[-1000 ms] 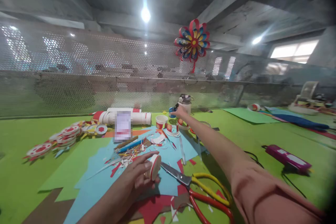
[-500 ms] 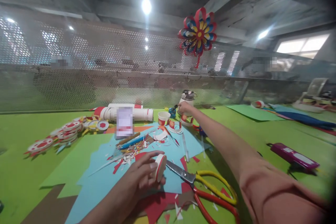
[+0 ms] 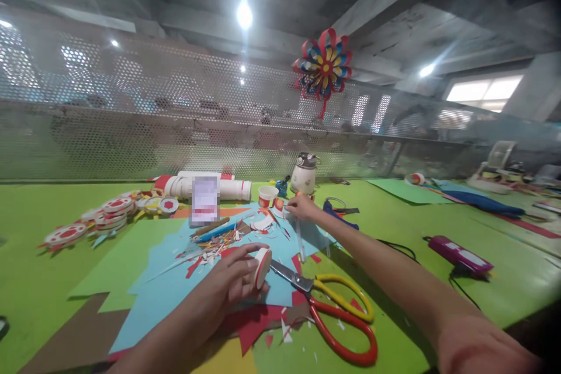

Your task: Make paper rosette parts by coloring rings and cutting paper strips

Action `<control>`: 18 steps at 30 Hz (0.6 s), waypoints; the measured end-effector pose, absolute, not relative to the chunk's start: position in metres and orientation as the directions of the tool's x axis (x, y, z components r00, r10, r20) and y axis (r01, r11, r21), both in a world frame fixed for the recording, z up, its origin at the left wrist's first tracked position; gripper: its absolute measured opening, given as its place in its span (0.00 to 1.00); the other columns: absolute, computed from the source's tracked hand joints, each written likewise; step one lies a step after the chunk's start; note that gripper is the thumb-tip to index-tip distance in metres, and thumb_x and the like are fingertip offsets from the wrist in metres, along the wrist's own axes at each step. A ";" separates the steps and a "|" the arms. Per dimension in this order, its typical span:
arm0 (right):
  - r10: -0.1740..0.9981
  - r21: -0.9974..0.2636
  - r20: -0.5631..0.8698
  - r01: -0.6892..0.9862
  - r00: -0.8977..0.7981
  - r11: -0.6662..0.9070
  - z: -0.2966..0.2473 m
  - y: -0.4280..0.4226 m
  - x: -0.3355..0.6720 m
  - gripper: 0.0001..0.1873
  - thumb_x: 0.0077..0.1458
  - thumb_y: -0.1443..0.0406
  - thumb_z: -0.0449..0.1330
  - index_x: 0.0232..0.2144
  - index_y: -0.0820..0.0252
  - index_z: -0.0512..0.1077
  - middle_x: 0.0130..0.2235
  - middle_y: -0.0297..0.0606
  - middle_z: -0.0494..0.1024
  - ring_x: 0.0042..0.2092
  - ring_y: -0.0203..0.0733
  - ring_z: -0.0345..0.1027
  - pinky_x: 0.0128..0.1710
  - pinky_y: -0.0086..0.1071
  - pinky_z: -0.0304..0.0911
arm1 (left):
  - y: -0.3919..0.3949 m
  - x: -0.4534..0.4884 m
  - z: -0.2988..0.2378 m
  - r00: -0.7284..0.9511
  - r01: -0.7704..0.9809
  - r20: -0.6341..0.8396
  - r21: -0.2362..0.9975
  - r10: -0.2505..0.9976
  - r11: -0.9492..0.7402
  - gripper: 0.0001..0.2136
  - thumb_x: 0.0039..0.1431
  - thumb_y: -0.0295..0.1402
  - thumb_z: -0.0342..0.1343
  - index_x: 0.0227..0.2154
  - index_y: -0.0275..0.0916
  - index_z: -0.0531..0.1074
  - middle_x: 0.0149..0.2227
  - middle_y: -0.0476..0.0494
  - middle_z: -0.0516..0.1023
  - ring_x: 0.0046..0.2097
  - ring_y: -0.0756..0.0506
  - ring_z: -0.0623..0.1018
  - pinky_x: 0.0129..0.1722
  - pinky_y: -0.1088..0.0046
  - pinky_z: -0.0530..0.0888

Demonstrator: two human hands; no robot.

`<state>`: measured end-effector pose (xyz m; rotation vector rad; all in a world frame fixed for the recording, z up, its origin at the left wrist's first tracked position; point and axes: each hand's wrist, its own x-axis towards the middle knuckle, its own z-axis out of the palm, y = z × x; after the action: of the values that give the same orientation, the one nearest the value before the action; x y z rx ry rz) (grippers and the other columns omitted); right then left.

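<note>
Cup [image 3: 262,267], on edge over blue paper [image 3: 175,286], my left hand [image 3: 232,291] grip closed round it; right hand [image 3: 302,208] grip curled near scraps [image 3: 264,224], hold not discernible; risk: scissors [image 3: 313,292] blade just beside cup may nick my fingers.

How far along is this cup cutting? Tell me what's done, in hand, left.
Done: a pile of red-and-white rosettes on the left. In hand: left hand holds a trimmed cup; right hand reaches a cup piece beyond. Scissors lie idle. Left: a sleeve of uncut cups, it seems.
</note>
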<state>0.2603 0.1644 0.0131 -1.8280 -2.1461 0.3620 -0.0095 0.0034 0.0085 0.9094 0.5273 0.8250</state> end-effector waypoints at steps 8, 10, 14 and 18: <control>0.984 -0.315 -0.013 0.935 -0.178 0.165 0.040 0.162 0.288 0.16 0.60 0.62 0.58 0.50 0.61 0.68 0.51 0.42 0.72 0.45 0.46 0.70 0.42 0.43 0.69 | 0.002 -0.009 0.010 0.594 -0.383 -0.043 0.863 0.803 0.330 0.18 0.55 0.33 0.57 0.49 0.37 0.68 0.38 0.41 0.71 0.32 0.47 0.76 0.34 0.71 0.71; 0.984 -0.293 -0.016 0.941 -0.179 0.167 0.044 0.162 0.290 0.16 0.60 0.62 0.58 0.50 0.61 0.68 0.51 0.42 0.72 0.46 0.46 0.70 0.42 0.43 0.69 | 0.001 -0.008 0.011 0.600 -0.378 -0.043 0.865 0.799 0.330 0.18 0.55 0.32 0.58 0.49 0.36 0.68 0.37 0.41 0.71 0.32 0.47 0.76 0.33 0.71 0.70; 0.984 -0.260 -0.001 0.950 -0.179 0.173 0.048 0.165 0.288 0.16 0.60 0.61 0.58 0.50 0.62 0.68 0.50 0.41 0.72 0.46 0.47 0.70 0.43 0.44 0.69 | 0.000 -0.008 0.012 0.592 -0.389 -0.044 0.859 0.805 0.333 0.17 0.54 0.31 0.58 0.47 0.36 0.70 0.37 0.42 0.69 0.32 0.48 0.75 0.35 0.70 0.71; 0.989 -0.246 0.027 0.958 -0.144 0.146 0.060 0.173 0.287 0.16 0.60 0.61 0.58 0.49 0.62 0.69 0.50 0.40 0.72 0.46 0.48 0.70 0.43 0.43 0.69 | -0.002 -0.008 0.017 0.589 -0.376 -0.086 0.851 0.803 0.367 0.17 0.53 0.31 0.60 0.47 0.36 0.70 0.37 0.41 0.70 0.33 0.48 0.74 0.35 0.70 0.71</control>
<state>0.2869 0.1726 0.0602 -1.9250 -2.2329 0.2529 -0.0077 -0.0022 0.0167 0.9049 0.5491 0.8082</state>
